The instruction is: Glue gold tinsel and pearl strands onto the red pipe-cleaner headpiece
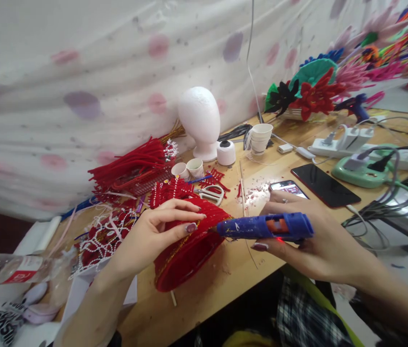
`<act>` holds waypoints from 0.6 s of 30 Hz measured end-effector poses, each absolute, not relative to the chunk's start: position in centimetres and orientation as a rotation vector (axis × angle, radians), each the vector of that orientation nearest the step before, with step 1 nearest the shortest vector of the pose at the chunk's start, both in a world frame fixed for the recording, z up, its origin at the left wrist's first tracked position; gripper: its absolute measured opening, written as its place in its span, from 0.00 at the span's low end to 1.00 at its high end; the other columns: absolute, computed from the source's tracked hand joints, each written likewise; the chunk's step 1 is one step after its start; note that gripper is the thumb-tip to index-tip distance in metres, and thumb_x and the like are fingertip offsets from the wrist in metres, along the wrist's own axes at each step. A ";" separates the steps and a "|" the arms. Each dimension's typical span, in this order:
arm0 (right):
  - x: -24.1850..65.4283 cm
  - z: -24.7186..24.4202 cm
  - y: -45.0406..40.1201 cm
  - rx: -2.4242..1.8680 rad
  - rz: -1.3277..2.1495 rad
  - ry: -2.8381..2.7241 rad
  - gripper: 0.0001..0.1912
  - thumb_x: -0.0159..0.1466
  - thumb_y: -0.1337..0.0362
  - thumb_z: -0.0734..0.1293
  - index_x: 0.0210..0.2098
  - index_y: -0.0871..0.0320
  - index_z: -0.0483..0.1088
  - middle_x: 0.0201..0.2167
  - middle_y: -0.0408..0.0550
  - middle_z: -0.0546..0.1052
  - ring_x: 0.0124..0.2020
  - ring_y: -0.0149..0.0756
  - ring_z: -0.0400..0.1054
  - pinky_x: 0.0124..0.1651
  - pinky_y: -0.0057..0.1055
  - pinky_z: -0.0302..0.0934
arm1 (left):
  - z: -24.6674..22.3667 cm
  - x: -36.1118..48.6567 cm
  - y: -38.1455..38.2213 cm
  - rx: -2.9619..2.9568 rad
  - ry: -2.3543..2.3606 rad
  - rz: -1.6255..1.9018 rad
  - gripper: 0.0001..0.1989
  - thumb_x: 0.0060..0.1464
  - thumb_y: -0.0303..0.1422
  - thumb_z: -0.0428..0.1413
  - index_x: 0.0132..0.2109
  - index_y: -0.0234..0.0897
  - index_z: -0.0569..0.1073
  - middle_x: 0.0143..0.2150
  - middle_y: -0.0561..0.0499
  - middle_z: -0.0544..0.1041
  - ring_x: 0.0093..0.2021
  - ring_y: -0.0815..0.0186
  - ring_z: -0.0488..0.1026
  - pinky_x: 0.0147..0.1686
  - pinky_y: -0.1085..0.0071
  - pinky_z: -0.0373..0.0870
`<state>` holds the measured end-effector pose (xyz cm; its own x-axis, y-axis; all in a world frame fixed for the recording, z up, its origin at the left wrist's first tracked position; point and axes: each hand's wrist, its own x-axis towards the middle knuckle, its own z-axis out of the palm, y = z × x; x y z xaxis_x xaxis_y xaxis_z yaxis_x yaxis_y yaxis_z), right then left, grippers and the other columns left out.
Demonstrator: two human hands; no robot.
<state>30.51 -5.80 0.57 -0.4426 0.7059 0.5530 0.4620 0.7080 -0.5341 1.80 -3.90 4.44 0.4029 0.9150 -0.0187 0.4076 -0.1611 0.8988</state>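
Observation:
A red fuzzy cap-shaped piece [193,267] with gold trim lies tilted on the table, its hollow opening facing me. My left hand [164,224] grips its near rim, thumb along the gold trim and fingers over the red surface. In my right hand [308,241] is a blue hot glue gun [265,226], held sideways. Its nozzle points left at the gold-trimmed edge, close to my left thumb; I cannot tell whether it touches. A small red light glows beneath the gun. Just behind the cap lie white-handled scissors [214,193] and red beaded strips [170,188].
A white foam head [199,120] stands at the back beside a thread spool [226,153] and paper cups [261,137]. Red stems fill a basket [135,179]. Phones [325,184], power strips [363,166] and cables crowd the right; white bead strings [108,236] and a bottle [12,270] lie left.

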 end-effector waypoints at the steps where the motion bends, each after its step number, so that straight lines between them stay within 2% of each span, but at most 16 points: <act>1: 30.5 0.7 -6.0 -0.884 0.355 -2.131 0.18 0.69 0.52 0.68 0.27 0.57 0.70 0.23 0.45 0.70 0.26 0.36 0.64 0.27 0.32 0.57 | 4.4 1.8 -3.9 1.752 1.153 0.701 0.10 0.57 0.35 0.64 0.43 0.60 0.85 0.51 0.56 0.81 0.56 0.66 0.75 0.59 0.70 0.68; 3: 30.4 0.9 -6.5 -0.856 0.246 -2.176 0.16 0.68 0.54 0.69 0.28 0.58 0.72 0.23 0.47 0.71 0.26 0.37 0.64 0.26 0.32 0.58 | 4.4 1.8 -3.9 1.751 1.151 0.699 0.10 0.57 0.35 0.64 0.43 0.60 0.85 0.51 0.56 0.81 0.56 0.66 0.75 0.60 0.70 0.68; 7: 30.3 1.0 -7.7 -0.777 -0.063 -2.283 0.08 0.67 0.63 0.67 0.31 0.58 0.72 0.21 0.48 0.74 0.25 0.40 0.63 0.26 0.37 0.58 | 4.3 1.9 -3.9 1.743 1.169 0.705 0.09 0.57 0.35 0.64 0.42 0.58 0.85 0.51 0.55 0.81 0.56 0.65 0.75 0.60 0.68 0.68; 12: 30.1 0.7 -8.6 -0.736 -0.271 -2.286 0.10 0.68 0.66 0.64 0.29 0.55 0.68 0.19 0.48 0.74 0.25 0.43 0.64 0.29 0.41 0.58 | 4.4 1.9 -3.9 1.729 1.187 0.715 0.08 0.55 0.36 0.64 0.41 0.57 0.86 0.51 0.53 0.81 0.56 0.63 0.75 0.60 0.66 0.68; 15: 30.4 0.3 -8.6 -0.732 -0.173 -2.266 0.07 0.68 0.65 0.65 0.32 0.54 0.67 0.20 0.46 0.73 0.26 0.41 0.63 0.29 0.39 0.58 | 4.3 1.8 -3.8 1.728 1.211 0.705 0.08 0.56 0.36 0.64 0.41 0.57 0.86 0.52 0.53 0.81 0.56 0.63 0.75 0.60 0.66 0.69; 18: 31.0 -0.3 -8.3 -0.771 0.104 -2.165 0.07 0.68 0.59 0.68 0.35 0.54 0.68 0.23 0.43 0.72 0.25 0.37 0.63 0.27 0.35 0.57 | 4.3 1.7 -3.7 1.740 1.216 0.683 0.09 0.57 0.36 0.63 0.41 0.57 0.86 0.52 0.53 0.80 0.56 0.63 0.75 0.60 0.66 0.69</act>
